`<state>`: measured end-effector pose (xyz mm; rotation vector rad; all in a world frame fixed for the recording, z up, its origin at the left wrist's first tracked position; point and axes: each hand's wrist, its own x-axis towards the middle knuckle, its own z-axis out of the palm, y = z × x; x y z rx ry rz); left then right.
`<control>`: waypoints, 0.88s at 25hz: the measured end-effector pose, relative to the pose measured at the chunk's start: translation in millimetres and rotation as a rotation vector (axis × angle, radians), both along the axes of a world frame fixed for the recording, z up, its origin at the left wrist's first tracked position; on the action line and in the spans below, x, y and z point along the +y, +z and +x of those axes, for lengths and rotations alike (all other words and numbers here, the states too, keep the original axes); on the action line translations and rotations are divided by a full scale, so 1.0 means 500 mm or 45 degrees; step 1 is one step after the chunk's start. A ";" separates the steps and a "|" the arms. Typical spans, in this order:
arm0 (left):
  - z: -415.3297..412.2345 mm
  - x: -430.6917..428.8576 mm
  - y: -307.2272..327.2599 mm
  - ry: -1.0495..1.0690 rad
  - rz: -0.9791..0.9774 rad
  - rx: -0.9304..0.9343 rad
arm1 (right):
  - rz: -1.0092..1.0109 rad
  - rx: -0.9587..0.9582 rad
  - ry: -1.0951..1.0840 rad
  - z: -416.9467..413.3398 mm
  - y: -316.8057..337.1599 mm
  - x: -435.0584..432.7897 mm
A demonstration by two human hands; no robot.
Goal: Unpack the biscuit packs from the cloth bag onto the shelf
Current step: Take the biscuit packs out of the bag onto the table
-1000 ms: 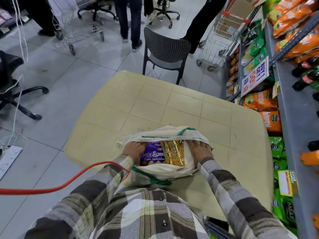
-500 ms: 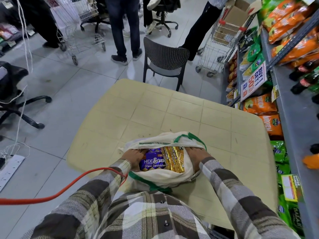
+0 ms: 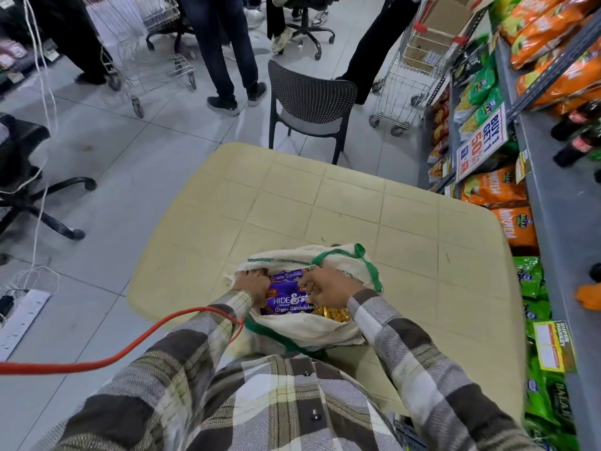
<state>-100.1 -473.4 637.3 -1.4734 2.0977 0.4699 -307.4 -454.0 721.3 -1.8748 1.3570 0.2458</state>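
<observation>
In the head view, holding the bag (image 3: 302, 330) open on the table (image 3: 325, 196) with the left hand (image 3: 252, 284) clenched on its left rim, likely to keep the mouth wide. Reaching in with the right hand (image 3: 330, 288), fingers curled round the top edge of the purple pack (image 3: 286, 302), apparently to lift it from inside the bag, beside a gold pack (image 3: 335, 314) and well apart from the shelf (image 3: 549, 203) at right. Hard to tell the number of packs underneath or the firmness of the right grip, with fingertips hidden and the shelf cut off by the frame.
</observation>
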 end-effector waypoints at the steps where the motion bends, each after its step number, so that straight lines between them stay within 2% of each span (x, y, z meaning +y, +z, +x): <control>1: 0.005 -0.007 0.001 0.024 0.036 0.033 | -0.034 0.000 0.025 0.009 -0.016 0.000; 6: 0.038 -0.024 0.000 0.153 0.177 0.241 | -0.155 -0.011 0.087 0.064 -0.089 -0.009; 11: 0.066 -0.017 -0.002 0.255 0.265 0.559 | -0.037 0.153 0.214 0.100 -0.143 -0.020; 18: 0.085 0.010 0.008 0.381 0.172 0.639 | 0.039 0.059 0.076 0.119 -0.166 -0.040; 22: 0.095 0.028 -0.011 0.404 0.320 0.650 | 0.055 -0.077 -0.022 0.107 -0.155 -0.050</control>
